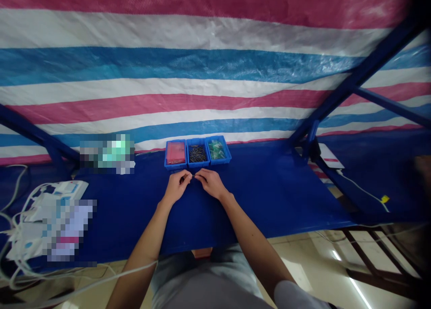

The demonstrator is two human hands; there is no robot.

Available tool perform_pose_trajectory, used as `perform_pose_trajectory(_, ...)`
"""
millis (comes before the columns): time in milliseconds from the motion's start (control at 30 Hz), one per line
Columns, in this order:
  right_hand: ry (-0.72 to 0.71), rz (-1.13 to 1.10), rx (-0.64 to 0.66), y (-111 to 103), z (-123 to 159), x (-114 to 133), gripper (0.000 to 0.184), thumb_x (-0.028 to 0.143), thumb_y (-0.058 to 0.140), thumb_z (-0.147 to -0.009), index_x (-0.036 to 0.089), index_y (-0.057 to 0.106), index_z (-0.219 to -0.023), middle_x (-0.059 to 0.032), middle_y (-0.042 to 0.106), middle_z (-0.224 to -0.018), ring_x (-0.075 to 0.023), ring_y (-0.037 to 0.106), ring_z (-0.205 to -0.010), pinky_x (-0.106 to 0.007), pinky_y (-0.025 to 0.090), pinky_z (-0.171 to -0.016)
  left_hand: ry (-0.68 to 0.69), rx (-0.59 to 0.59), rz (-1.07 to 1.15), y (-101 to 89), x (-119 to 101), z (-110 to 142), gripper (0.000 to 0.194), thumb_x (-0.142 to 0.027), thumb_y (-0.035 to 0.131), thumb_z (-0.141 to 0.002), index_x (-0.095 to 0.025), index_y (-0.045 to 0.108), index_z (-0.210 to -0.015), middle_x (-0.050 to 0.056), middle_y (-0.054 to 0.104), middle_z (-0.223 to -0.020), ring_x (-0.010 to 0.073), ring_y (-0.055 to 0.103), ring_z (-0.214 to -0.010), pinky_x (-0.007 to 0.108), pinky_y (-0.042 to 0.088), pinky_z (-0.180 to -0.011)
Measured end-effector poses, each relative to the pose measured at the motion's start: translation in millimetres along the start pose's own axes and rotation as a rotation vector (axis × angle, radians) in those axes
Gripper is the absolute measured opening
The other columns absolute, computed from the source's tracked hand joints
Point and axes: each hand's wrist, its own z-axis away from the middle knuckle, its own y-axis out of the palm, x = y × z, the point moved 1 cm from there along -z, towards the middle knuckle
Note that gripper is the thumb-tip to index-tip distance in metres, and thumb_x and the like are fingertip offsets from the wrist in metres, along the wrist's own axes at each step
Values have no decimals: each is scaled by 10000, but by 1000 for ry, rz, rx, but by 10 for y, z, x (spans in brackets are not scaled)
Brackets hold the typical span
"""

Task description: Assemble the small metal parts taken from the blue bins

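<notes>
My left hand (177,185) and my right hand (211,182) meet over the blue table (269,192), fingertips pinched together on a tiny dark part I cannot make out. Just beyond them stand three small blue bins in a row: one with red pieces (175,153), one with dark screws or pins (197,153), one with green pieces (217,150). Both hands are closed in a pinch, a little in front of the middle bin.
A white power strip with cables (40,210) lies at the left of the table. A white device with a cable (330,158) sits at the right by the blue metal frame (353,82). A striped tarp (202,76) hangs behind.
</notes>
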Motion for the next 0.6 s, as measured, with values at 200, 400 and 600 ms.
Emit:
perform_pose_trajectory(200, 13, -21, -41, 31, 2, -34, 146, 233, 558, -986, 218, 693, -931, -35, 678, -918, -160, 630, -838, -261, 445, -778, -12, -5, 15, -8, 6, -3, 302, -386, 511, -959, -172, 629, -784, 4, 624, -665, 150, 575, -628, 244, 422, -637)
perform_pose_trajectory(400, 34, 1, -72, 26, 10, -22, 143, 196, 564, -964, 212, 641, -845, -20, 636, -876, -150, 600, -789, -247, 431, -734, -26, 9, 11, -4, 10, -4, 308, -397, 504, -955, -172, 628, -784, 4, 622, -656, 154, 567, -622, 244, 415, -627)
perform_pose_trajectory(600, 26, 2, -66, 27, 10, -20, 124, 201, 574, -963, 217, 624, -850, -17, 641, -888, -151, 599, -797, -244, 423, -736, -16, 4, 17, -5, 23, -6, 286, -372, 517, -954, -174, 624, -777, -3, 613, -657, 147, 569, -621, 244, 418, -638)
